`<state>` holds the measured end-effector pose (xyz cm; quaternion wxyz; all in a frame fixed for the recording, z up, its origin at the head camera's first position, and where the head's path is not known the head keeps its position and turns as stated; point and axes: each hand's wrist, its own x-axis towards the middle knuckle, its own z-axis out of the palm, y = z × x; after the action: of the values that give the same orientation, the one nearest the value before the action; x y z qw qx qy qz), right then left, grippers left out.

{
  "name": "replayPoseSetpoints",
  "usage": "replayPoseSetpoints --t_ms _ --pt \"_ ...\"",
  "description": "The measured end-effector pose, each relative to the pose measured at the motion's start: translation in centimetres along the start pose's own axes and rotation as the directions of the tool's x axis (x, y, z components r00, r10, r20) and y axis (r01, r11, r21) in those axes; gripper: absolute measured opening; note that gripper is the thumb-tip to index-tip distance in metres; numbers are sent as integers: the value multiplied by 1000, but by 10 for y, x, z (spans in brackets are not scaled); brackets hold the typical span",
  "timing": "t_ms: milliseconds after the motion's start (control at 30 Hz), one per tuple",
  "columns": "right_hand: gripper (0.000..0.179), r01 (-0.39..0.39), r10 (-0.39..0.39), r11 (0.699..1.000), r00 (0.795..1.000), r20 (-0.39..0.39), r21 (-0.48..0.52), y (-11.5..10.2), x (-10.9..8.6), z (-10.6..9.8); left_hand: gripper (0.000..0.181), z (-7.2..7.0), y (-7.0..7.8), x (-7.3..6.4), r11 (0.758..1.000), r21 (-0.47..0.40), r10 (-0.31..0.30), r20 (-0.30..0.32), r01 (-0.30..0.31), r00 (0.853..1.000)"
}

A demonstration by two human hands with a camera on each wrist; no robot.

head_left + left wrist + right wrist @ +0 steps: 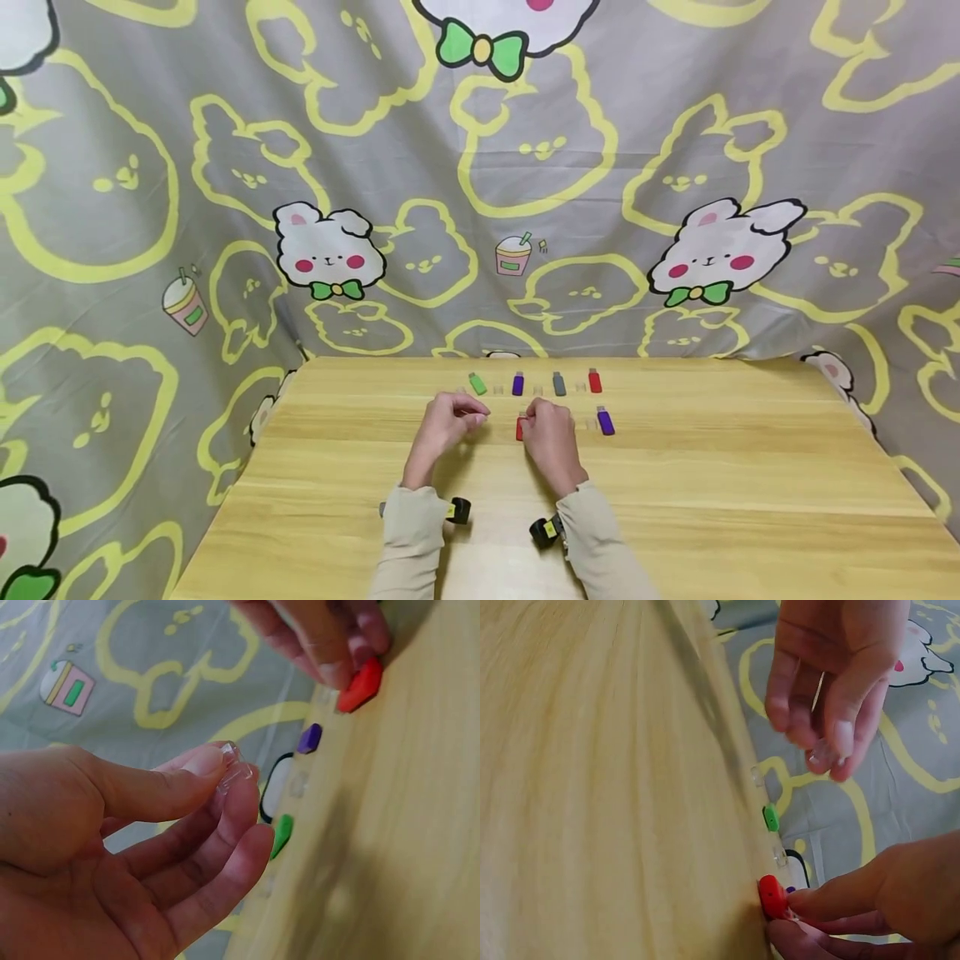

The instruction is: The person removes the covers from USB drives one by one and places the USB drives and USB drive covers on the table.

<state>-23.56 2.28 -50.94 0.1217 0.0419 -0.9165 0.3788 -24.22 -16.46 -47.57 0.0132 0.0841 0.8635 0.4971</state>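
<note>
My left hand [442,425] pinches a small clear plastic cap [234,771] between thumb and fingertips, raised above the table. To its right, my right hand [553,442] grips a red USB stick [520,428] at the tabletop; the right wrist view shows thumb and finger at the end of this red stick [772,897]. Beyond the hands lies a row of a green USB stick [477,383], a purple one [518,384], a grey one [558,384] and another red one [595,382]. A second purple stick [605,422] lies right of my right hand.
Clear caps lie between the sticks, such as one cap [498,390] beside the green stick and another cap [591,425] near the second purple stick. The wooden table [712,500] ends at a patterned curtain [420,167]. Each wrist wears a black strapped camera [459,510].
</note>
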Motion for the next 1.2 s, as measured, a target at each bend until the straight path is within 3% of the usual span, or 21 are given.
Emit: replayPoseSetpoints --t_ms 267,467,800,1033,1200 --pt "5 -4 5 999 1000 -12 45 -10 2 -20 11 22 -9 0 994 106 8 14 -10 1000" --pt "6 17 -14 996 999 -34 85 -12 5 -40 13 40 -9 3 975 217 55 -2 -53 998" --pt "4 21 -17 994 999 -40 111 -8 11 -52 17 51 -3 14 935 347 90 -42 -70 995" --pt "4 -4 6 994 1000 -23 106 -9 12 -56 11 50 -1 19 943 327 86 -52 -64 995" --pt "4 -13 10 991 1000 24 136 -10 10 -53 9 31 3 11 978 210 36 -102 -14 994"
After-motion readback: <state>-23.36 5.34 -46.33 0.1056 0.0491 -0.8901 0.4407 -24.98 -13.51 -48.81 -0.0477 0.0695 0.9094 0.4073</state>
